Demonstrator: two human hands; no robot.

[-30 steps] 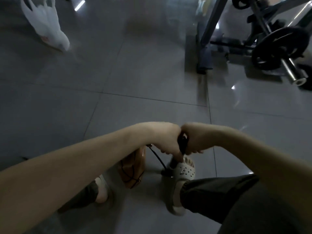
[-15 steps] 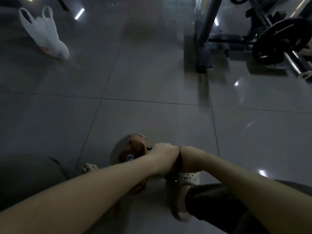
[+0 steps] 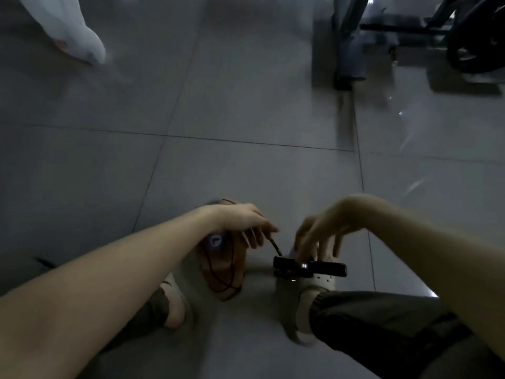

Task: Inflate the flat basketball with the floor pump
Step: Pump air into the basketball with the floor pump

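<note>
Your left hand (image 3: 243,220) rests on top of the basketball (image 3: 222,272), which stands on the tiled floor (image 3: 246,165) between your two feet. The fingers of this hand curl downward, and the thumb and forefinger appear to pinch the upper end of the thin black hose (image 3: 274,246). Blur prevents confirmation of the exact contact.

Your right hand (image 3: 322,231) hangs just above the pump handle (image 3: 310,268). Its fingers are spread and point down. One or two fingertips (image 3: 300,258) look close to or touching the handle, but the hand is not closed around it. The handle lies crosswise over your right shoe (image 3: 306,291), low and near the pump body.

Task status, as a judgement:
- The hose runs from the pump toward the ball, so the connection step appears done or under adjustment.
- The ball shows a creased, uneven outline, so it appears under-inflated. Most pumping is probably left.
- You must regrip the handle with both hands before the next stroke.

Items you cannot verify:
- The needle and the valve are hidden under your left hand.
- The pump barrel and base are hidden below the handle and your shoe.
- A white plastic bag (image 3: 79,42) at the upper left and the gym equipment (image 3: 410,36) at the upper right are cut off by the frame edge.
- The low light and motion blur obscure fine detail throughout.
</note>
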